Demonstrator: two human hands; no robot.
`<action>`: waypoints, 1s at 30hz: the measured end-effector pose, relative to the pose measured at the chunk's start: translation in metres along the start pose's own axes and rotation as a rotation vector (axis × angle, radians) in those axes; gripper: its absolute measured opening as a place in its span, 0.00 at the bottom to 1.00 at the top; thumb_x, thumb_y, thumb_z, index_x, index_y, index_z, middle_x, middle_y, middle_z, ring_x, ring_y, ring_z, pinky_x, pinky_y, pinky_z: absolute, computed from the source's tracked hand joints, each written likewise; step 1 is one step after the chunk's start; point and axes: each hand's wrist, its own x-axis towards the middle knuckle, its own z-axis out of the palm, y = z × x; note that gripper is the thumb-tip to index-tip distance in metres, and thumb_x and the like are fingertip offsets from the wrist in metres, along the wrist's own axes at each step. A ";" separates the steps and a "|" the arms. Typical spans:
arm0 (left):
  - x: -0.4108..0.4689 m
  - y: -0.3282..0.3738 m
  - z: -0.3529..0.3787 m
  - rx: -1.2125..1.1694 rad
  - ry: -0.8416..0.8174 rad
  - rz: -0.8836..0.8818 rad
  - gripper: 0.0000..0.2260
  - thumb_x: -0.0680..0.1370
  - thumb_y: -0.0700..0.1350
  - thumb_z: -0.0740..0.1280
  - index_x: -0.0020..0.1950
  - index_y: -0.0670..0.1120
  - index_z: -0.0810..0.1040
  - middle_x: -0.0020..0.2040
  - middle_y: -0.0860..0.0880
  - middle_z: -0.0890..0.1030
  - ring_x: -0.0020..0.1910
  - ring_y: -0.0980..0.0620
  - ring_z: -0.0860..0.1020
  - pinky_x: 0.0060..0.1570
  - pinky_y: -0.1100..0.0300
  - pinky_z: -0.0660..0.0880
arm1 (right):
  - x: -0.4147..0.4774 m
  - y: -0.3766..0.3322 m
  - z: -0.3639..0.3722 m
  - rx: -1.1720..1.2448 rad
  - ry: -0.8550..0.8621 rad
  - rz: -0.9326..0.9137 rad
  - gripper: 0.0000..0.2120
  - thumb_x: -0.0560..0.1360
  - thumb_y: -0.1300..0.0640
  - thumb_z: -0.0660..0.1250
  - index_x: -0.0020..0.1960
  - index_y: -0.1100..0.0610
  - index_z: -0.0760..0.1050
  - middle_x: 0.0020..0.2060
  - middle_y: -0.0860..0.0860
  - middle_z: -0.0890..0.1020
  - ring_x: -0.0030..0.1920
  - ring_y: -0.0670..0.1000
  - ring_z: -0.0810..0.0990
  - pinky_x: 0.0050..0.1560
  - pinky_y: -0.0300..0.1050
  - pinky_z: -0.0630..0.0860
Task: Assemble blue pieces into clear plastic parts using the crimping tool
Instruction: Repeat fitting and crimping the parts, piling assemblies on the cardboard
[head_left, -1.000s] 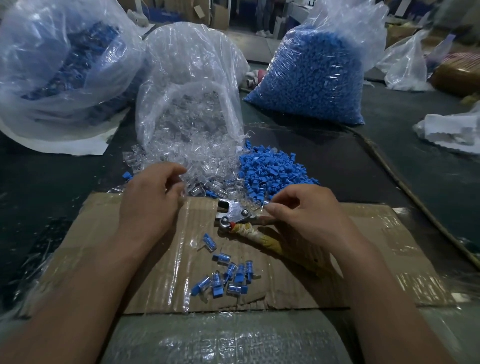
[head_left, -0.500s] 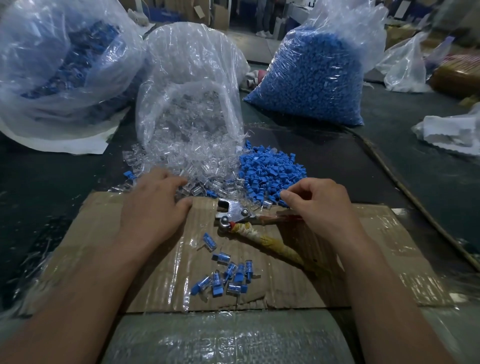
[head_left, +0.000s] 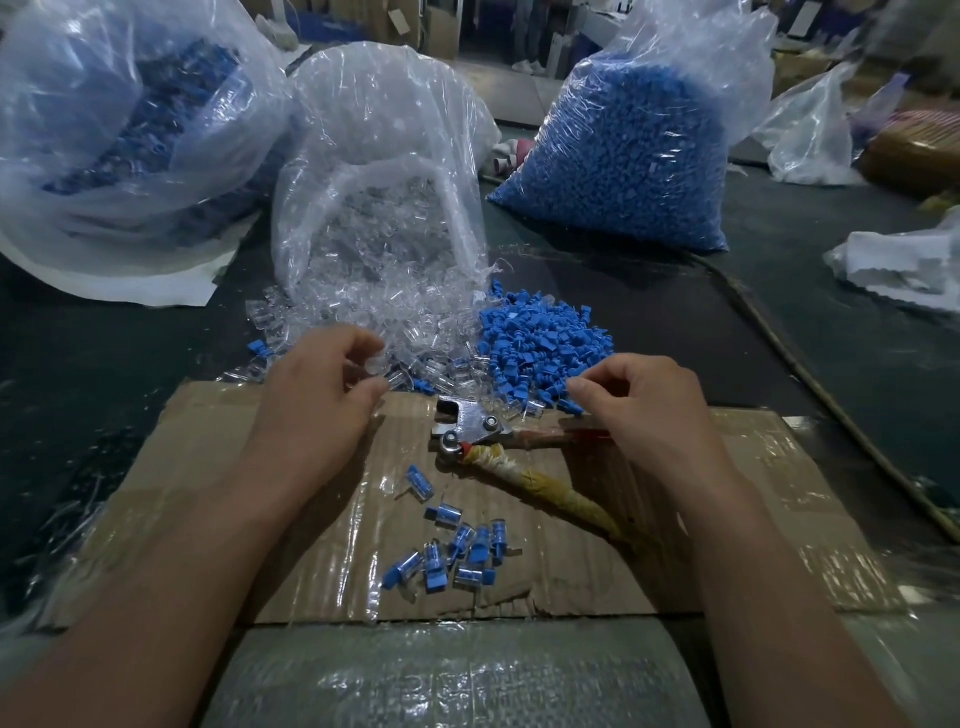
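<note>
**Head view.** Step in hand, as judged: picking stock for the next assembly.

- The left hand (head_left: 322, 400) is at the loose clear parts (head_left: 415, 332) spilled from their bag (head_left: 379, 156). Its thumb and curled fingers pinch what appears to be one of them, though blur leaves some doubt.
- The right hand (head_left: 644, 415) is curled at the near edge of the blue pieces (head_left: 545, 348). Whether its fingertips (head_left: 575, 387) enclose a piece cannot be told.
- The crimping tool (head_left: 470, 428) lies unheld on the cardboard (head_left: 753, 519), between the two hands, with its head near the left thumb.
- Finished assemblies (head_left: 457, 551) lie nearer the body than the tool.

Next move, as judged: seat a blue piece in the clear part, then free the right hand for the tool's handles (head_left: 561, 499), one of which runs under that palm.
</note>
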 end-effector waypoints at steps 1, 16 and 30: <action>-0.001 0.001 -0.001 -0.061 -0.007 -0.014 0.12 0.72 0.37 0.70 0.54 0.46 0.77 0.43 0.56 0.76 0.39 0.63 0.74 0.35 0.73 0.67 | 0.000 0.001 0.000 -0.001 0.008 0.004 0.09 0.74 0.49 0.67 0.35 0.44 0.73 0.32 0.38 0.75 0.35 0.39 0.73 0.35 0.34 0.68; -0.015 0.021 -0.007 -0.571 -0.157 -0.121 0.12 0.70 0.35 0.69 0.42 0.54 0.79 0.37 0.56 0.81 0.35 0.59 0.81 0.32 0.71 0.75 | 0.007 0.001 0.014 -0.206 -0.021 0.004 0.06 0.72 0.52 0.70 0.49 0.51 0.80 0.42 0.44 0.73 0.43 0.45 0.72 0.43 0.42 0.68; -0.016 0.025 -0.002 -0.640 -0.219 -0.128 0.05 0.72 0.36 0.67 0.39 0.45 0.78 0.36 0.47 0.83 0.34 0.56 0.81 0.34 0.68 0.77 | 0.007 0.004 0.016 -0.182 -0.047 -0.004 0.02 0.76 0.55 0.64 0.44 0.49 0.73 0.40 0.44 0.75 0.41 0.44 0.72 0.39 0.40 0.67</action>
